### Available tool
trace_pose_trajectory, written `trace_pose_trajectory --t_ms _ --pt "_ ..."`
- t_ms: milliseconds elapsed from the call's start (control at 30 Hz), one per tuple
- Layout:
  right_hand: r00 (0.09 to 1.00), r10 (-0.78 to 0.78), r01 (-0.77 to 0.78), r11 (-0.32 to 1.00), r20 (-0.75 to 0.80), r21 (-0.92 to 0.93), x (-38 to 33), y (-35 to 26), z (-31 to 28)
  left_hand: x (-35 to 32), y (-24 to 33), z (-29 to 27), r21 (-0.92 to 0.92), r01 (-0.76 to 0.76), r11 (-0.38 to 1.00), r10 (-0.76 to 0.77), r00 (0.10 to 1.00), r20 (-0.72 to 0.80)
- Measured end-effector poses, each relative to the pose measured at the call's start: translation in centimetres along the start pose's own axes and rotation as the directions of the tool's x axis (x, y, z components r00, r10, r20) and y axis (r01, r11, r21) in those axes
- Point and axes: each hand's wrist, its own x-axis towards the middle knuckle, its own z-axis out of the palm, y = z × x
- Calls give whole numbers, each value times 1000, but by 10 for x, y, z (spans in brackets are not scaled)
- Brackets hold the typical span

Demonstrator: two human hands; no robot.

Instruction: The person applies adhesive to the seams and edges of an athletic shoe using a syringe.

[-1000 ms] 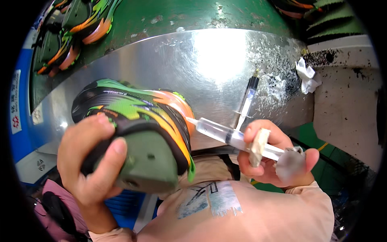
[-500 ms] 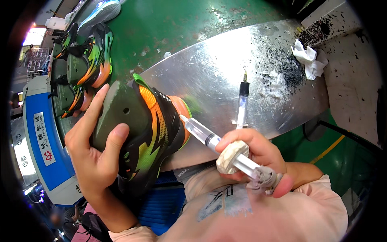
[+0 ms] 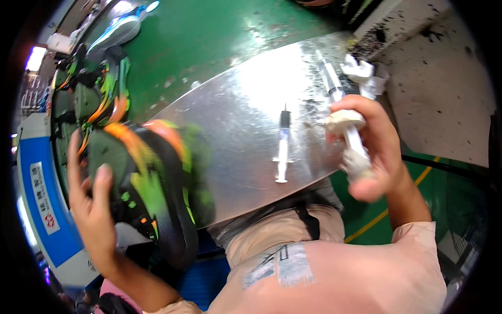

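Note:
My left hand (image 3: pixel 93 209) grips a dark green, black, orange and lime sports shoe (image 3: pixel 151 188), blurred by motion, over the left end of a shiny metal plate (image 3: pixel 235 136). My right hand (image 3: pixel 374 149) is closed on a large clear syringe (image 3: pixel 340 104) with a wad of white cloth around its barrel; the needle end points up and away from the shoe. A second, smaller syringe (image 3: pixel 283 144) lies loose on the plate between my hands.
Several more shoes of the same colours (image 3: pixel 86 99) lie on the green bench (image 3: pixel 209 42) at the upper left. A crumpled white rag (image 3: pixel 366 73) sits at the plate's far right corner, beside a speckled white surface (image 3: pixel 444 94).
The large syringe has left the shoe; my right hand swung it up to the right. My left hand has turned and moved the shoe leftward.

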Motion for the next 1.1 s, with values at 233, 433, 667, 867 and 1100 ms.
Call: trace_pose_trajectory --t_ms 233,433,667,867,1100 --pt "977 174 23 494 125 -869 -13 15 -54 -25 -7 -45 329 18 944 -117 952 282" --pt "973 189 -19 639 133 -769 4 -15 28 1 -3 -40 532 -383 755 161 895 415" --pt "997 33 26 743 76 -668 -8 14 68 10 -40 -31 248 -440 863 319 855 409" --pt "988 97 -143 854 -117 -500 -17 15 61 -23 -70 -33 265 -448 854 376 883 281" --pt "862 412 -395 911 -296 117 -4 0 21 -69 -44 -16 297 -492 818 463 871 165"
